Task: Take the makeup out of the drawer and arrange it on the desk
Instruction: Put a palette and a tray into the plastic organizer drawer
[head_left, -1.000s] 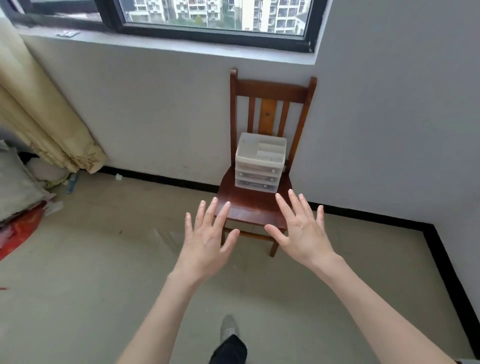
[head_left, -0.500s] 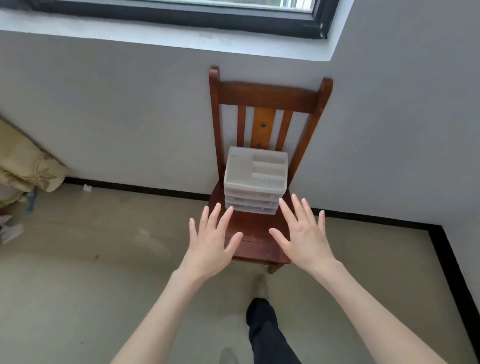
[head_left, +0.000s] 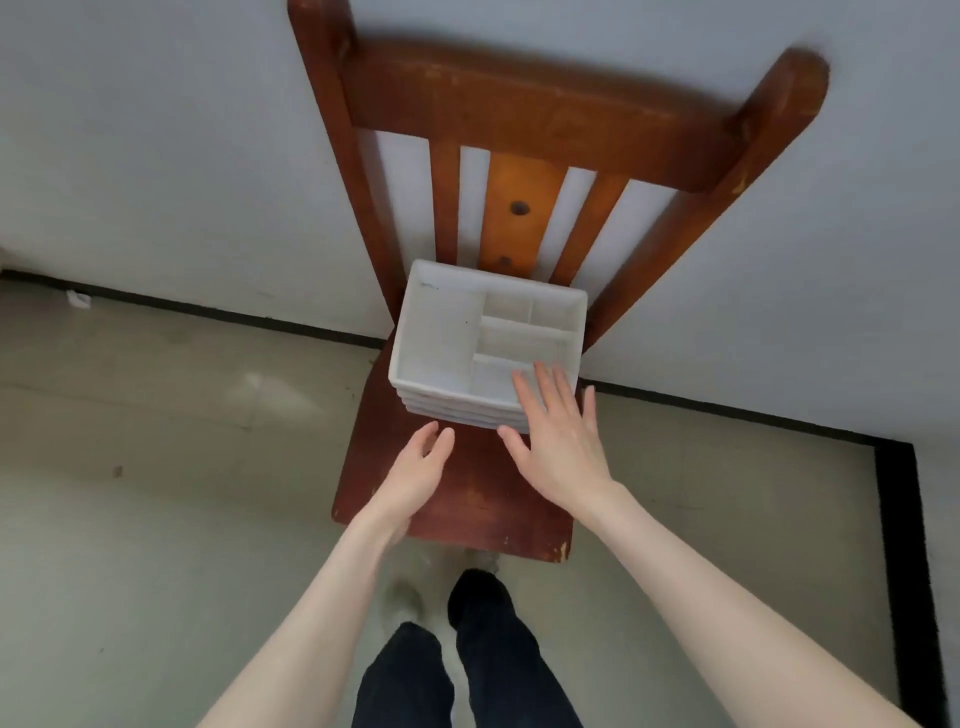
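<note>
White plastic drawer unit (head_left: 441, 338), boxy, divided top tray, sits at back of worn wooden chair (head_left: 467, 499) against grey wall. Right hand (head_left: 558, 436) flat, fingers spread over unit's front right corner. Left hand (head_left: 415, 475) relaxed, holding nothing, above seat.

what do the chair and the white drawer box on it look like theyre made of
The reddish-brown slatted chair looks like solid wood with a worn varnish: scuffs and a chipped pale front corner show. The white drawer organizer with a divided top tray looks like matte, slightly translucent moulded plastic, judging by its thin walls and rounded edges; the exact type can't be told.
</note>
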